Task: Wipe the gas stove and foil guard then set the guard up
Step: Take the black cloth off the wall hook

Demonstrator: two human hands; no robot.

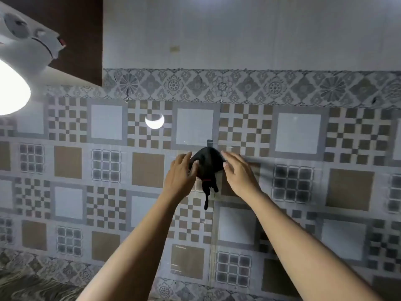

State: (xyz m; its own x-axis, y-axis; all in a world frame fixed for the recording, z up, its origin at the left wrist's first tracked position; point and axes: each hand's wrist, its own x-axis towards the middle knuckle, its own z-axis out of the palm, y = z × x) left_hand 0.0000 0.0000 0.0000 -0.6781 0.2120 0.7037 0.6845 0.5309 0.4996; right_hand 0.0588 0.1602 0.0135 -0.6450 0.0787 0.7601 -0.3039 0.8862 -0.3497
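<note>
Black cloth [207, 165]: bunched into a dark lump against the tiled wall [299, 135], at about mid-frame, hanging from a small grey hook [209, 143] that shows just above it. 2 thin tails droop from its lower edge, with a speck of red where they start.

Nearest: 2 bare forearms rise from the bottom edge and converge on the cloth.
- Left hand [181, 174]: fingers loose and extended, thumb touching the cloth's left side. Not clamped.
- Right hand [238, 174]: palm flat toward the wall, fingers spread, thumb tip at the cloth's right edge. Not gripping.

Bottom left corner: a grey swirled surface [26, 283]; cannot tell whether counter or tile.

Wall: glossy patchwork tiles in grey, tan and white, checker and grid squares. A vertical grout line runs down behind the cloth. Above comes a band of floral border tiles [260, 85], then plain pale wall.

Far left, high: a lit white lamp [13, 92], very bright, with its crescent reflection [154, 122] on a tile. Behind the lamp, a dark brown panel [82, 29].
</note>
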